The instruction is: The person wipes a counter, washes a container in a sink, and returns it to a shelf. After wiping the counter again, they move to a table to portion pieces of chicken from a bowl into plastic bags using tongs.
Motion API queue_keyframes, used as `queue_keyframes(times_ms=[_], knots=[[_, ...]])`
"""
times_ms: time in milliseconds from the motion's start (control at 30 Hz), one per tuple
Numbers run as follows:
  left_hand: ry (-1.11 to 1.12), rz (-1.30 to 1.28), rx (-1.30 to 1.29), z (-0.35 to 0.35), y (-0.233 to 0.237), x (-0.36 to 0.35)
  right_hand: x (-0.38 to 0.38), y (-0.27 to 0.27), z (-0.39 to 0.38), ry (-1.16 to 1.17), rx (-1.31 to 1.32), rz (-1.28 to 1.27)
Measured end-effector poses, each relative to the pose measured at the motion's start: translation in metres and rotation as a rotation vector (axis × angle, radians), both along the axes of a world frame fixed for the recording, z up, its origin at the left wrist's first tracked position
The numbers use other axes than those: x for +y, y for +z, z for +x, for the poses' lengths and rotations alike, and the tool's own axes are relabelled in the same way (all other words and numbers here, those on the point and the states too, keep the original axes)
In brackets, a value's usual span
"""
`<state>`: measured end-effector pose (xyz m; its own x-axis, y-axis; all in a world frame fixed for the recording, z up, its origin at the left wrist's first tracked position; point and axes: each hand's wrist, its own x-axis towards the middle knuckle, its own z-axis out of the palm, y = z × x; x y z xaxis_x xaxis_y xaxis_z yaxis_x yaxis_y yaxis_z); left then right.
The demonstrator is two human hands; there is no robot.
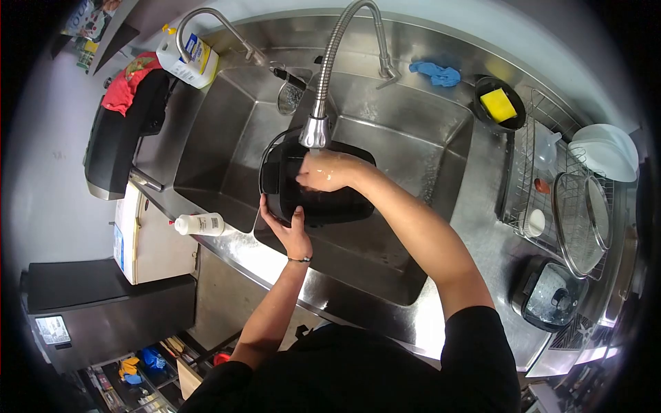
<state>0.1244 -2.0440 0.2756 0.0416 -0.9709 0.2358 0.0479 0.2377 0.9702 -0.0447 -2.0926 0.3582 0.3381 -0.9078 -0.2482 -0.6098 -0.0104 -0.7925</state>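
Observation:
A deep black rectangular pan (337, 206) is held tilted over the divider of the steel double sink. My left hand (288, 234) grips its near left edge from below, thumb against the side and fingers along the corner. Inside the pan is my right hand (327, 172), wet with some foam on its back, fingers reaching toward the left inner wall. I see nothing held in it, though its fingertips are partly hidden. Just above hangs the spray head (316, 131) of a flexible steel faucet. A dark cord or hose (265, 155) curves around the pan's left side.
A white bottle (200, 224) lies on the sink's front edge. A mesh strainer (290, 96) sits by the left basin. Along the back are a large jug (189, 58), a blue cloth (435, 73) and a yellow sponge (498, 105). Rightward stand a dish rack (530, 165) and glass lid (551, 299).

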Motion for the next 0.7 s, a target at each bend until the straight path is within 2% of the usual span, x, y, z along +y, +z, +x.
queue_keyframes(times_ms=[100, 133, 167, 200, 233, 267, 333, 367, 400, 433, 533, 567, 700], knots=[[0.019, 0.042, 0.049, -0.001, -0.001, -0.002, 0.004, -0.020, -0.008, -0.110, 0.373, -0.097], [0.035, 0.055, 0.056, 0.000, -0.004, -0.003, 0.003, -0.023, -0.012, -0.205, 0.350, -0.057], [0.033, 0.054, 0.055, -0.001, -0.004, -0.006, 0.000, -0.023, -0.017, -0.197, 0.256, -0.096], [0.083, 0.156, 0.083, -0.003, -0.005, -0.009, -0.004, -0.022, -0.022, -0.187, 0.163, -0.135], [0.134, 0.259, 0.110, -0.005, -0.005, -0.012, -0.004, -0.021, -0.024, -0.188, 0.163, -0.136], [0.134, 0.257, 0.108, -0.005, -0.002, -0.014, -0.004, -0.015, -0.026, -0.162, 0.140, -0.221], [0.235, 0.609, 0.193, -0.004, 0.007, -0.017, -0.007, -0.015, -0.022, -0.137, 0.117, -0.310], [0.233, 0.608, 0.191, -0.007, 0.017, -0.014, -0.013, -0.025, -0.013, -0.183, 0.073, -0.232], [0.226, 0.747, 0.161, -0.010, 0.031, -0.009, -0.013, -0.020, -0.006, -0.228, 0.029, -0.152], [0.219, 0.886, 0.128, -0.012, 0.038, -0.005, -0.012, -0.015, -0.007, -0.140, -0.013, -0.173], [0.225, 0.959, 0.113, -0.006, 0.016, -0.005, -0.019, -0.010, 0.009, -0.136, 0.039, -0.120], [0.227, 0.959, 0.115, -0.007, 0.017, -0.004, -0.018, -0.004, 0.009, -0.070, 0.045, -0.087], [0.151, 0.983, 0.132, -0.010, 0.016, 0.000, -0.015, 0.011, 0.012, -0.079, 0.123, -0.007]])
